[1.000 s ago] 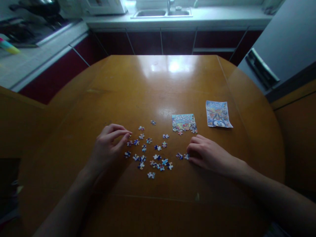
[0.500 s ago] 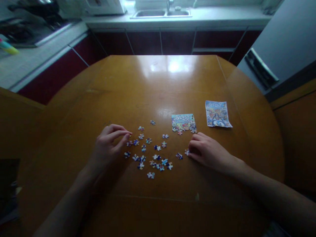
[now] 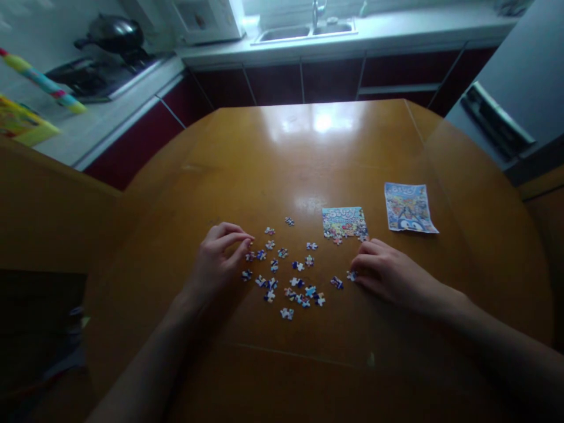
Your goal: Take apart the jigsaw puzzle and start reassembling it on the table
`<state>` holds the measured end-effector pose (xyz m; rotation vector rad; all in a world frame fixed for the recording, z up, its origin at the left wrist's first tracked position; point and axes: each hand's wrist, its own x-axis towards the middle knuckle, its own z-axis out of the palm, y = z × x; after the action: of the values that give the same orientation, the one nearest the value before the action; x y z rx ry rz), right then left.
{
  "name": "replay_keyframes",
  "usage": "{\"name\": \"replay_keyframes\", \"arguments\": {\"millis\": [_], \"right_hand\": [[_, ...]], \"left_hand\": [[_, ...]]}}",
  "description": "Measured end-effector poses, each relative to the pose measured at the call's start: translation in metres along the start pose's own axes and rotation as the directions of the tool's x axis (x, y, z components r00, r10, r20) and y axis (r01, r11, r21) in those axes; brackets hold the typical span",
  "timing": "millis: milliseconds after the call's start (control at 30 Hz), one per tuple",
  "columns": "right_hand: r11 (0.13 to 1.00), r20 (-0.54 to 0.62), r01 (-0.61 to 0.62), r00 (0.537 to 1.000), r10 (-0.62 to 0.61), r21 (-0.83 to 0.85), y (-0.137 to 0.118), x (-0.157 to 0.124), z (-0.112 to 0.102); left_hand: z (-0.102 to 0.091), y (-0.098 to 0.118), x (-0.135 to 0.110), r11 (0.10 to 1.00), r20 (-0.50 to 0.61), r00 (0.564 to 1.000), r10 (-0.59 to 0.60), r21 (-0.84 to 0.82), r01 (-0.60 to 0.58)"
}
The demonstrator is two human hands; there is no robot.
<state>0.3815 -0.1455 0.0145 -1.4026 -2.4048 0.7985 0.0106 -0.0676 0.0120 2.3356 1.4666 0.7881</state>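
My left hand [image 3: 224, 255] is at the left edge of the loose jigsaw pieces, thumb and forefinger pinched together. A sliver of a jigsaw piece shows at those fingertips, mostly hidden. Beside the joined part of the jigsaw [image 3: 344, 223], my right hand [image 3: 385, 267] rests with curled fingers. A small jigsaw piece [image 3: 351, 275] sits between its thumb and forefinger tips. Several loose pieces lie between the hands, among them a light blue one [image 3: 310, 291], a dark one [image 3: 337, 282] and a pale one [image 3: 287, 314]. The joined part has a ragged lower edge.
A creased picture sheet [image 3: 409, 208] lies on the wooden table [image 3: 273, 158], right of the joined puzzle. Beyond the table are a counter with a sink [image 3: 286, 33], a stove with a dark pan [image 3: 115, 36], and a grey fridge [image 3: 524, 76] at the right.
The whole view has shifted, so everything appears farther right and more of the left counter shows. Both hands keep about the same places and poses against the pieces.
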Motion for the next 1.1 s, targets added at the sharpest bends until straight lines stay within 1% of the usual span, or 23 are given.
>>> {"name": "replay_keyframes", "arguments": {"millis": [200, 300, 400, 533, 633, 833, 967, 1033, 1100], "right_hand": [[1.000, -0.002, 0.022, 1.000, -0.022, -0.003, 0.004, 0.000, 0.003], [0.999, 0.012, 0.051, 0.999, -0.051, -0.001, 0.005, -0.001, 0.003], [0.994, 0.076, 0.105, 0.991, -0.106, 0.015, 0.005, -0.003, 0.003], [0.988, 0.173, 0.146, 0.973, -0.153, 0.050, 0.004, -0.004, 0.002], [0.983, 0.182, 0.169, 0.967, -0.178, 0.064, 0.003, -0.002, 0.001], [0.982, 0.075, 0.179, 0.980, -0.183, 0.058, 0.006, -0.001, -0.005], [0.985, 0.022, 0.170, 0.985, -0.171, 0.033, 0.007, -0.002, -0.008], [0.986, -0.031, 0.165, 0.986, -0.164, 0.018, 0.009, -0.003, -0.010], [0.990, -0.118, 0.139, 0.983, -0.137, 0.007, 0.012, -0.002, -0.012]], "left_hand": [[-0.001, -0.002, -0.001, 0.999, 0.004, 0.999, -0.033, -0.012, 0.033], [0.000, -0.003, -0.001, 0.998, 0.002, 0.998, -0.055, 0.002, 0.055], [0.001, -0.004, -0.001, 0.997, 0.005, 0.997, -0.072, 0.003, 0.072], [0.002, -0.004, -0.001, 0.997, 0.015, 0.997, -0.070, -0.015, 0.071], [0.003, -0.005, -0.002, 0.998, 0.019, 0.998, -0.066, -0.016, 0.066], [0.004, -0.005, -0.002, 0.998, 0.033, 0.998, -0.054, -0.011, 0.054], [0.007, -0.003, 0.000, 0.999, 0.031, 0.999, -0.029, 0.014, 0.028], [0.008, -0.003, 0.002, 0.999, 0.024, 1.000, -0.019, 0.030, 0.018], [0.009, -0.003, 0.006, 0.999, 0.021, 1.000, -0.004, 0.047, 0.003]]}}
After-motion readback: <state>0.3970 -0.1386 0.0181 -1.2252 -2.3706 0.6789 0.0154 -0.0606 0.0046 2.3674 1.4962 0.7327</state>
